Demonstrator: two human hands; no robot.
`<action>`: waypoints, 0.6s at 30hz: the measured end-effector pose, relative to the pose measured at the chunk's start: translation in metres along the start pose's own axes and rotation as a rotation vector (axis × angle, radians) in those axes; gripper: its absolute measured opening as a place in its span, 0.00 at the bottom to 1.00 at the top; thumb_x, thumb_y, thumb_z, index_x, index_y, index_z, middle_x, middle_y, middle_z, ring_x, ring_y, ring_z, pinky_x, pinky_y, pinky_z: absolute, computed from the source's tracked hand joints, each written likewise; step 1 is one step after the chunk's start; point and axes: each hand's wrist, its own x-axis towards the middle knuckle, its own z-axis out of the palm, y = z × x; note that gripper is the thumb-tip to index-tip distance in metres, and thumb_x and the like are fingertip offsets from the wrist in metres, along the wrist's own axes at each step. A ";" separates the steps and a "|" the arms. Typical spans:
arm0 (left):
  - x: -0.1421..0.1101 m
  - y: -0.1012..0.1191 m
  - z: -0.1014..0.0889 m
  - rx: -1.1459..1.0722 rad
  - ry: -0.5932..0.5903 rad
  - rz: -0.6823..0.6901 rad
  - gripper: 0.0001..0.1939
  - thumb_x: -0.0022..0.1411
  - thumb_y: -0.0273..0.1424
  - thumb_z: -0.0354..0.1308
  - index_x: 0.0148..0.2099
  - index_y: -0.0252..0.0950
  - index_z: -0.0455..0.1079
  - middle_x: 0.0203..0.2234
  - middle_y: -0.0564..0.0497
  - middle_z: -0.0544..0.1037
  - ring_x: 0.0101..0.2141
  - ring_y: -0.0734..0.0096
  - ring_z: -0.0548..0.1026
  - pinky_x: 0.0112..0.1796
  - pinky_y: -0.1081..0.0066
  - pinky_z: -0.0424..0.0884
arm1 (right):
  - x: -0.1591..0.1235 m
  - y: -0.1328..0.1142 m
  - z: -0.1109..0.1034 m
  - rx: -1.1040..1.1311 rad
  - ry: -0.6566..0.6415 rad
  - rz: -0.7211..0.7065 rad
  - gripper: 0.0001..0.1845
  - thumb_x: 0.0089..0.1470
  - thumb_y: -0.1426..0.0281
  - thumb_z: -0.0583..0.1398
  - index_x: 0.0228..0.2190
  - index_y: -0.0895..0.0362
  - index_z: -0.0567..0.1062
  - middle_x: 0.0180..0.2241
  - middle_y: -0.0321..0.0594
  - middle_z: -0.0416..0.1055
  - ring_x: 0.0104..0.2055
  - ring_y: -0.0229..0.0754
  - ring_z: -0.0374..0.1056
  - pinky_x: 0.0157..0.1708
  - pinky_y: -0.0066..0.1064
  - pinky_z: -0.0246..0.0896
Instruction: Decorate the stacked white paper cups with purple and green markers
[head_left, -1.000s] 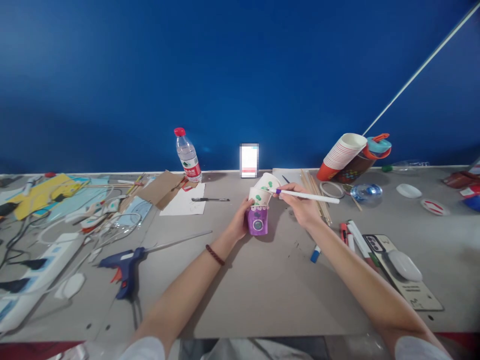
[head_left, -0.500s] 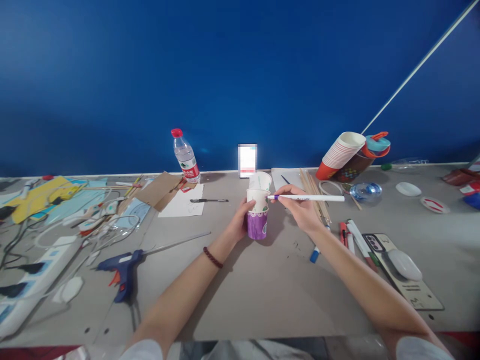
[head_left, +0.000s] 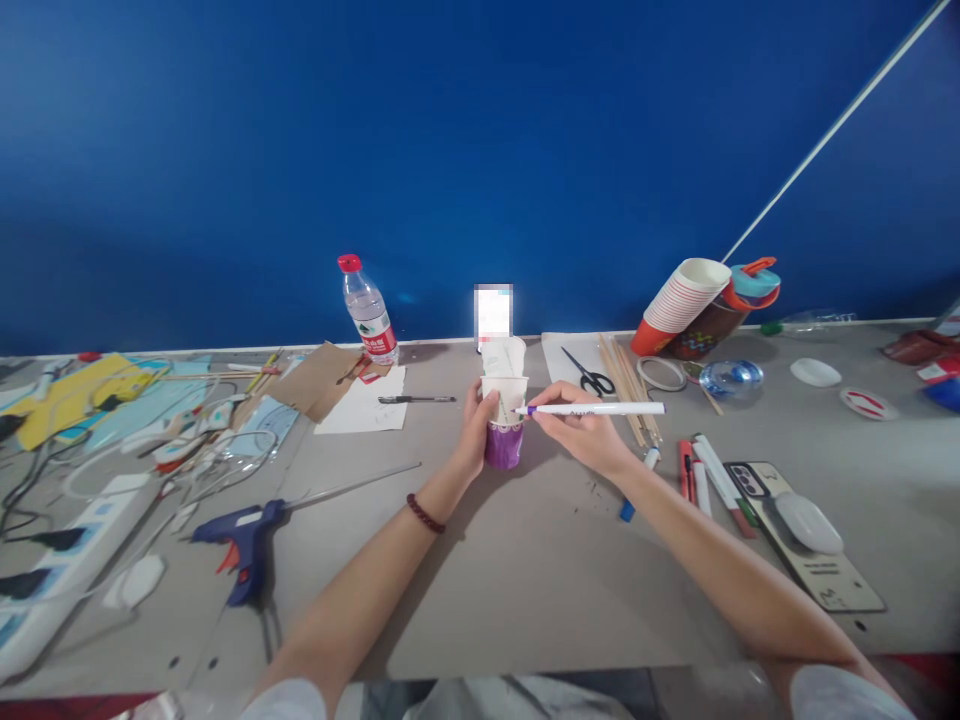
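My left hand (head_left: 474,437) is wrapped round a paper cup (head_left: 504,425) that stands upright on the grey table (head_left: 525,570). The cup is white near the rim and purple lower down, and more white cup rises behind it. My right hand (head_left: 581,432) pinches a white marker (head_left: 596,409) with a purple tip. The marker lies level, and its tip touches the cup's white upper band on the right side.
A blue glue gun (head_left: 244,530) lies at the left, beyond it a power strip (head_left: 45,570) and cables. A water bottle (head_left: 365,310), a phone (head_left: 493,312), scissors (head_left: 591,376), wooden sticks (head_left: 626,395), stacked cups (head_left: 679,310) and loose markers (head_left: 709,480) line the back and right.
The cup has been turned from tilted to upright and shifted slightly left. The marker tip dropped from the cup's rim to its side, and my right hand followed it left.
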 end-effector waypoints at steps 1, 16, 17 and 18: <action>0.000 0.000 0.000 0.013 0.020 0.016 0.30 0.51 0.41 0.67 0.54 0.40 0.64 0.45 0.46 0.77 0.43 0.58 0.77 0.42 0.63 0.71 | 0.000 -0.002 0.001 -0.024 -0.004 -0.010 0.03 0.55 0.68 0.61 0.31 0.55 0.75 0.30 0.38 0.75 0.32 0.40 0.71 0.33 0.31 0.66; -0.002 -0.002 0.000 0.075 0.005 0.097 0.31 0.52 0.39 0.67 0.57 0.45 0.62 0.50 0.48 0.73 0.49 0.59 0.72 0.47 0.66 0.69 | -0.005 -0.009 0.005 -0.204 -0.010 -0.086 0.03 0.52 0.71 0.61 0.27 0.55 0.74 0.26 0.37 0.76 0.27 0.40 0.70 0.27 0.30 0.63; -0.002 -0.001 0.000 0.079 0.008 0.095 0.31 0.52 0.39 0.67 0.57 0.45 0.62 0.50 0.48 0.73 0.50 0.59 0.72 0.47 0.66 0.68 | -0.005 -0.010 0.005 -0.207 -0.013 -0.088 0.03 0.52 0.71 0.61 0.27 0.55 0.74 0.26 0.37 0.75 0.27 0.40 0.69 0.27 0.30 0.63; -0.002 -0.001 0.001 0.084 0.009 0.094 0.31 0.51 0.39 0.67 0.57 0.45 0.62 0.50 0.48 0.73 0.50 0.59 0.72 0.48 0.66 0.68 | -0.005 -0.010 0.005 -0.213 -0.016 -0.087 0.03 0.52 0.71 0.61 0.27 0.55 0.74 0.26 0.37 0.75 0.27 0.40 0.69 0.27 0.30 0.63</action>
